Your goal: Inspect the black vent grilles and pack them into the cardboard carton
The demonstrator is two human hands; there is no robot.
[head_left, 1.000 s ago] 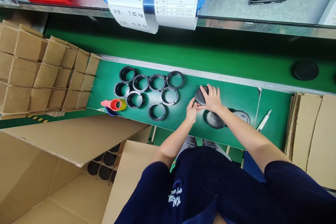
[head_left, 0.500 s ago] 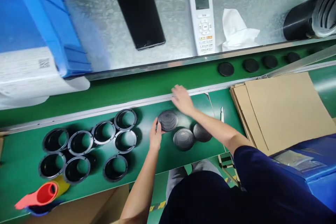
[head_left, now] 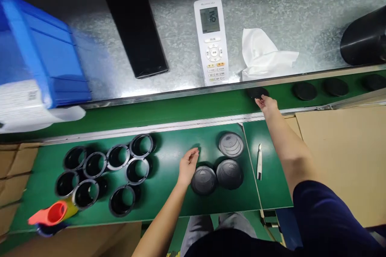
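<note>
At the belt, my right hand (head_left: 267, 103) pinches the near edge of a black round air vent (head_left: 257, 92), partly hidden under the shelf edge. My left hand (head_left: 188, 164) hovers over the green table, fingers drawn together with nothing visible in them. Just right of it lies a round louvred vent (head_left: 204, 180), beside a second dark vent (head_left: 230, 174). A greyer vent (head_left: 230, 145) lies behind these two. Several black open rings (head_left: 137, 171) stand grouped on the left of the table.
A utility knife (head_left: 259, 162) lies right of the vents, near cardboard sheets (head_left: 340, 156). More black discs (head_left: 304, 91) sit along the green belt (head_left: 181, 110). The metal shelf above holds a phone (head_left: 137, 28), a remote control (head_left: 212, 40), tissue (head_left: 262, 54) and a blue bin (head_left: 57, 52). A red-orange cup-shaped piece (head_left: 56, 213) is front left.
My left hand has let go of the vent it held, and a vent now lies behind the other two. My right hand has moved right and forward onto a disc at the belt.
</note>
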